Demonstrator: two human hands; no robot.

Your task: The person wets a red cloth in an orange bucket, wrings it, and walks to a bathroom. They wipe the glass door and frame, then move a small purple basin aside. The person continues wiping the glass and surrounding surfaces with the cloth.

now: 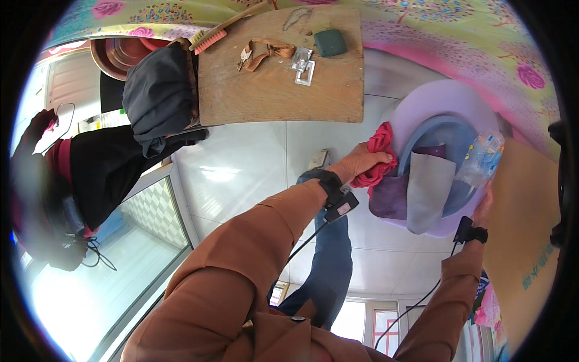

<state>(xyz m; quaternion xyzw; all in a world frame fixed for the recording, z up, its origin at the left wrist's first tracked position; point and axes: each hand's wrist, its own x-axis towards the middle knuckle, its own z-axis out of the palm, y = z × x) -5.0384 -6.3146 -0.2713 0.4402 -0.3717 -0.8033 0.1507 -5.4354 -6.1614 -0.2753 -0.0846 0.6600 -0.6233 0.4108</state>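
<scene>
My left hand (pixel 362 164) clasps a crumpled red cloth (pixel 380 151) at the left side of a lilac plastic basin (pixel 434 97). Inside that basin sits a smaller blue-grey basin (pixel 423 129). A grey flat piece (pixel 429 194), perhaps cloth, drapes over the near rim, partly covering a dark purple piece (pixel 389 199). A clear plastic package (pixel 483 156) with a printed label leans on the right rim. My right hand (pixel 485 206) is at the basin's right edge, just below the package. Its fingers are partly hidden, so its grip is unclear.
A wooden table (pixel 271 99) carries a brush (pixel 212 38), keys on a brown strap (pixel 271 50), a clear-and-white plastic piece (pixel 304 68) and a green case (pixel 330 42). Dark cloth (pixel 158 95) hangs left. A cardboard box (pixel 520 217) stands right. Another person (pixel 97 167) is at left.
</scene>
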